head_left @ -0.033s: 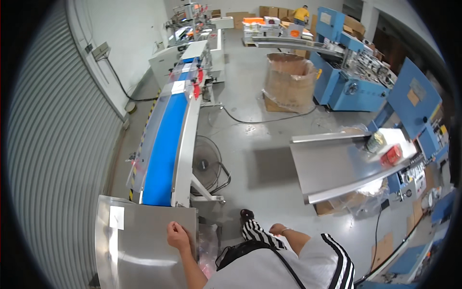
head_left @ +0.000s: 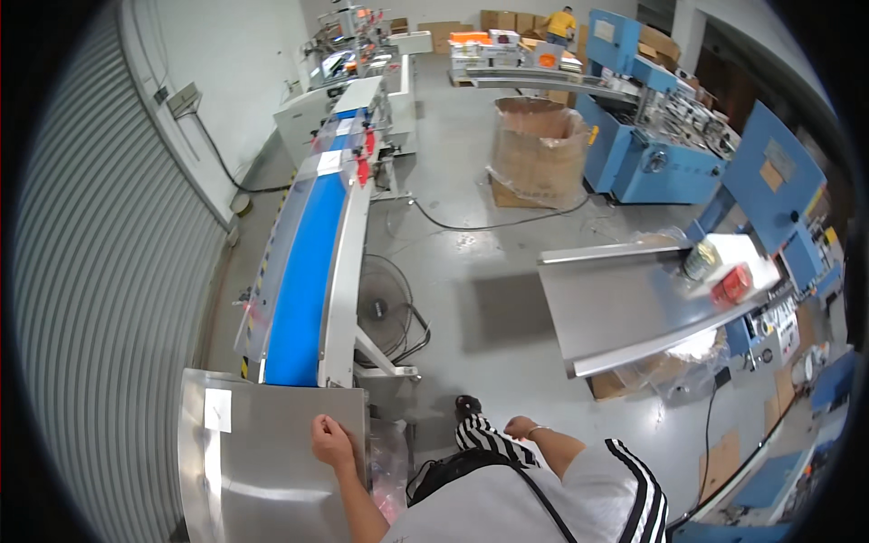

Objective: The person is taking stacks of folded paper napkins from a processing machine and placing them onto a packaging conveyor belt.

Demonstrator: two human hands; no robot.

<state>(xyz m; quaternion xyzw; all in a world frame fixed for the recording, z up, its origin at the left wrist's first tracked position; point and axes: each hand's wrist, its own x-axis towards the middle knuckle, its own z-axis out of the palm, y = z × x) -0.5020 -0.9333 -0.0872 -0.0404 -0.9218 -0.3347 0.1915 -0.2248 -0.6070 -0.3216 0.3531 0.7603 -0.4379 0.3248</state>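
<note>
My left hand rests on or just above the steel tray at the end of a conveyor. Its fingers are curled closed, with nothing visible in them. A white sheet of paper lies on the tray's left side. From the tray the blue conveyor belt runs away from me, with a white sheet farther along it. My right hand, a band at its wrist, hangs low beside my striped trouser leg. Its fingers look curled in, no object showing, though they are partly hidden.
A floor fan stands right of the conveyor. A sloping steel chute juts in from the right, with red packs at its upper end. Beyond are a large carton, blue machines and a person in yellow. A cable crosses the floor.
The whole view has shifted slightly, so the surroundings sit a little farther left. Both hands keep about the same pose.
</note>
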